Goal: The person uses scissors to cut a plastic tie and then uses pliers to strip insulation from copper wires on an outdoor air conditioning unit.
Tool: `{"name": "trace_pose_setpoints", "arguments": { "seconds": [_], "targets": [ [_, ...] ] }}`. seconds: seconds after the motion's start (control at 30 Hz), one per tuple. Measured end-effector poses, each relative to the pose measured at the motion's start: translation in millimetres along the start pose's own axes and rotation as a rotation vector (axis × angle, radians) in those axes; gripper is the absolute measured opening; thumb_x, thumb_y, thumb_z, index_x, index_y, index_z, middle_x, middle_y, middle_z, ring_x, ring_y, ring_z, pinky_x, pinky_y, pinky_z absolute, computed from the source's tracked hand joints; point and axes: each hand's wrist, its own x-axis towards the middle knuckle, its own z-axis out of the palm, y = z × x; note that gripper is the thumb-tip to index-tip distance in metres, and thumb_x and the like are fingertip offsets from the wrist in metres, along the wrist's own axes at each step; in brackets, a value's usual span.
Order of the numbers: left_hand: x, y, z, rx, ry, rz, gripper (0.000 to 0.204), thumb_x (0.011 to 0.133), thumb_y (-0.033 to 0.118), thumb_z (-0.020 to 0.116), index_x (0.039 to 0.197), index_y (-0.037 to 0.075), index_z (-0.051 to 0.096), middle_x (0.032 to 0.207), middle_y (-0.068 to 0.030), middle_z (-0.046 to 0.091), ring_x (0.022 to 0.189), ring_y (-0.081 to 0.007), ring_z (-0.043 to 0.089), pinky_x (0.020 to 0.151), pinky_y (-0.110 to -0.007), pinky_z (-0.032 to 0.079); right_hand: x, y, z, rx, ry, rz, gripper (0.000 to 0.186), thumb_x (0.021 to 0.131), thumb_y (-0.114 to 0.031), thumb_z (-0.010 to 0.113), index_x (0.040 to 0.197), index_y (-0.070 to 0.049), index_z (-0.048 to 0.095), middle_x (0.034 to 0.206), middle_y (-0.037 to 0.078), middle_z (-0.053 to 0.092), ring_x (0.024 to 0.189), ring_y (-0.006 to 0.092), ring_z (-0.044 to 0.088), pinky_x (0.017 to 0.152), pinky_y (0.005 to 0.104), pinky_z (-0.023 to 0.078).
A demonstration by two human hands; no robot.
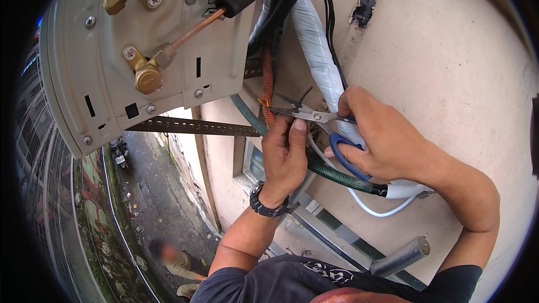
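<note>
My right hand (387, 137) is closed around a pair of scissors (317, 116) with blue-rimmed handles, fingers and thumb in the loops. Their metal blades are parted and point left, beside an orange corrugated conduit (268, 81) with a yellow tie around it. Just below the blades, my left hand (285, 154) is pinched closed, thumb and forefinger together against the conduit's lower part. What lies between those fingertips is hidden. A short dark wire end (306, 95) sticks up behind the blades. Behind my hands runs a green braided hose (337, 174).
An outdoor air-conditioner unit (112, 39) with brass valves and a copper pipe (196, 29) fills the upper left, above a perforated metal bracket (196, 125). White-wrapped piping (317, 45) runs down the wall (438, 67). Far below are a street (163, 191) and another person (179, 264).
</note>
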Motion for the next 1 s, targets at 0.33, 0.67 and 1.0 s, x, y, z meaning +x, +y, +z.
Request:
{"name": "trace_pose_setpoints", "arguments": {
  "seconds": [0.33,0.67,1.0],
  "targets": [
    [-1,-22,4,-0.06,-0.009,0.097,0.074,0.084,0.051,0.089,0.119,-0.002,0.051,0.096,-0.0013,0.054,0.079,-0.0093,0.044,0.068,-0.023,0.041,4,1,-4,0.173,-0.015,0.097,0.053,0.085,-0.018,0.081,0.115,0.005,0.046,0.106,0.029,0.062,0.097,0.0457,0.066,0.086,0.048,0.052],
    [-3,-14,-1,-0.187,-0.119,0.045,0.103,0.067,0.057,0.097,0.133,-0.004,0.045,0.106,-0.0036,0.048,0.091,-0.0128,0.045,0.084,-0.028,0.046,12,5,-9,-0.053,0.003,-0.015,0.055,0.08,-0.025,0.083,0.112,0.004,0.05,0.085,0.026,0.067,0.079,0.0462,0.069,0.072,0.0497,0.054],
    [-12,-4,10,0.109,-0.05,0.037,0.128,0.049,0.068,0.099,0.135,-0.002,0.035,0.12,-0.0085,0.046,0.103,-0.0176,0.049,0.091,-0.033,0.046,13,-6,-1,0.163,-0.006,0.157,0.051,0.084,-0.023,0.078,0.115,0.005,0.049,0.09,0.028,0.069,0.081,0.0415,0.074,0.076,0.047,0.057]
  ]
}}
